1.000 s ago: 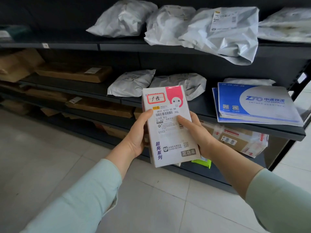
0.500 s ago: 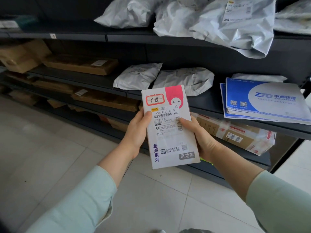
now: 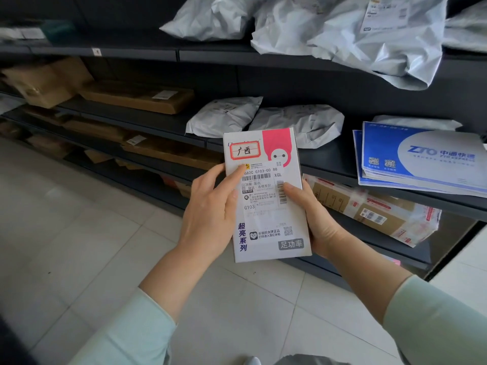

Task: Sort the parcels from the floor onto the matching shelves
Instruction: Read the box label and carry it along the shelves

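I hold a flat white and pink box parcel (image 3: pixel 266 225) upright in front of the dark shelving unit (image 3: pixel 329 164). It carries a red-framed handwritten label and a shipping label with barcodes. My left hand (image 3: pixel 210 214) grips its left edge, with the index finger stretched onto the shipping label. My right hand (image 3: pixel 313 219) holds the right edge from behind, thumb resting on the side barcode. The parcel hangs in the air, level with the lower shelves.
White poly mailer bags (image 3: pixel 342 35) fill the top shelf, two more mailers (image 3: pixel 263 119) lie on the middle shelf beside blue envelopes (image 3: pixel 421 159). Brown cartons (image 3: pixel 137 97) sit at left, a taped carton (image 3: pixel 374 209) below right. Light floor tiles (image 3: pixel 79 233) lie underfoot.
The view has tipped down and closer to the shelves. My left index finger has moved up across the parcel's front onto the shipping label. The parcel stays in both hands.
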